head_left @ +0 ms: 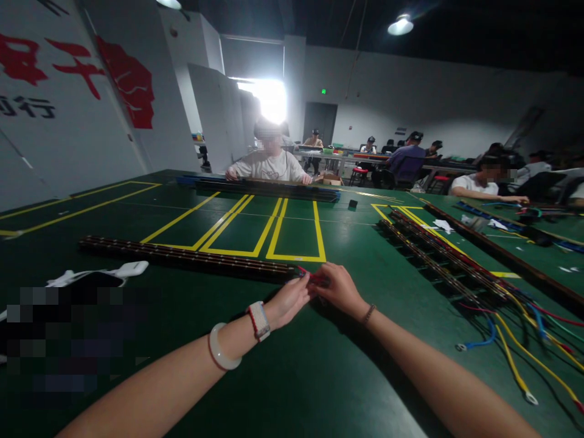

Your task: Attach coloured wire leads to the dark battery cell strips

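In the head view, one long, slim, dark strip (182,258) with pale lines along its length lies on the green bench (365,371), set in from the far edge and reaching from the left side toward the middle. At its end the right hand (340,289) pinches a red piece (302,269), fingers nearly together; the left hand (288,301) has its fingers bunched alongside, its grip unclear. Three yellow tape outlines (296,259) lie beyond; toward the right edge, two ring terminals (530,398) show.
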Demonstrator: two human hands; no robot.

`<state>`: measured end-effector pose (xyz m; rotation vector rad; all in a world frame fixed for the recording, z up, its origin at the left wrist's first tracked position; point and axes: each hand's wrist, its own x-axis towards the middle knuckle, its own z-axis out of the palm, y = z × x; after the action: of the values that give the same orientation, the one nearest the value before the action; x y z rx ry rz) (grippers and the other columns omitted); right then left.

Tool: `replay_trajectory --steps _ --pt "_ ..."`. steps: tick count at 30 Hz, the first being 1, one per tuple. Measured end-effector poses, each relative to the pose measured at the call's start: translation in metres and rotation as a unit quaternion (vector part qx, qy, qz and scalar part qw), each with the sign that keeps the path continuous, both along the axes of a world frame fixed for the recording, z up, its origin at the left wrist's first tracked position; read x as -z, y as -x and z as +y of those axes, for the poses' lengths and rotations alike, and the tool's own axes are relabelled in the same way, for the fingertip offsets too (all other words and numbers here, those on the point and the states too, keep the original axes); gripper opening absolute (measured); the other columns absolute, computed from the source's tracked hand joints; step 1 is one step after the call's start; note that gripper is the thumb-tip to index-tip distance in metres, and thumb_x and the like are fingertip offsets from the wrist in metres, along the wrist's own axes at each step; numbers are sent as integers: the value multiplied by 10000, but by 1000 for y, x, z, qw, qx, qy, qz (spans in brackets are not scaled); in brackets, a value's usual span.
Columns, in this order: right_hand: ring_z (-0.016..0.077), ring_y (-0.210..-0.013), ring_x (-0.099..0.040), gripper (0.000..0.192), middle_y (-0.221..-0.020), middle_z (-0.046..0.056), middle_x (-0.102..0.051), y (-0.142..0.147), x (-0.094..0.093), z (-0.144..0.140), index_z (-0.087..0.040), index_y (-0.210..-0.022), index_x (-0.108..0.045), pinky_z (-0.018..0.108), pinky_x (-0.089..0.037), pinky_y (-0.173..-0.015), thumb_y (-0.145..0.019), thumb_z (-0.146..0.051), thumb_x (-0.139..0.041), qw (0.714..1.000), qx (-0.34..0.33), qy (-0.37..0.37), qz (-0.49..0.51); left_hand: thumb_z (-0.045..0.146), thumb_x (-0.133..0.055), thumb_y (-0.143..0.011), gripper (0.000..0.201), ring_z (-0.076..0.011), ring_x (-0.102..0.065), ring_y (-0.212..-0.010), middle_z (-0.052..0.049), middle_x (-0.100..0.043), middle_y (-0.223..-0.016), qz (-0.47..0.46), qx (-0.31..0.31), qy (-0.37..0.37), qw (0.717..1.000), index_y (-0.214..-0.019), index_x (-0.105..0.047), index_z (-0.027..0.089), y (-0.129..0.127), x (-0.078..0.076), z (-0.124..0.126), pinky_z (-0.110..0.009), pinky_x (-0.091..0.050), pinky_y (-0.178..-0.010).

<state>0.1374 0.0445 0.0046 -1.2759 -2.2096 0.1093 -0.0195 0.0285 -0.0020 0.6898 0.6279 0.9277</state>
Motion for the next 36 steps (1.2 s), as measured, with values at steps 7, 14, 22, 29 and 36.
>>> replay_trajectory --steps 7,14,22,29,36 --pt "160 -693 -472 122 -754 42 -581 7 4 -9 -164 -822 -607 312 -344 -751 -860 -145 -493 962 -72 -173 -196 218 -498 -901 170 -131 -596 -834 -66 -635 -830 -65 10 0 998 -777 -561 119 1 13 8 -291 -447 -851" --pt "170 -719 -461 186 -783 59 -570 10 0 -18 -138 -830 -615 326 -358 -780 -893 -127 -440 926 -136 -227 -269 263 -556 -870 222 -98 -565 -665 -14 -577 -682 -46 16 17 999 -702 -519 123 4 15 10 -249 -464 -706" --pt "169 -736 -464 240 -786 61 -558 3 -14 -23 -159 -857 -579 301 -331 -705 -903 -358 -453 975 -77 -150 -146 228 -484 -903 220 -106 -570 -606 -34 -609 -669 4 22 -3 1000 -741 -576 111 6 11 8 -261 -475 -656" --pt "162 -661 -474 358 -684 56 -584 2 -21 -22 -183 -732 -590 314 -257 -648 -860 -502 -490 968 -37 -110 -225 244 -451 -917 245 -141 -621 -660 -89 -655 -739 31 27 -18 999 -759 -575 103 4 9 6 -301 -491 -703" --pt "154 -620 -510 268 -672 45 -639 2 -23 -20 -193 -704 -608 319 -249 -620 -901 -321 -478 966 -35 -67 -246 316 -405 -934 308 -145 -626 -667 -94 -648 -737 28 46 -28 998 -769 -557 105 3 7 5 -309 -502 -711"
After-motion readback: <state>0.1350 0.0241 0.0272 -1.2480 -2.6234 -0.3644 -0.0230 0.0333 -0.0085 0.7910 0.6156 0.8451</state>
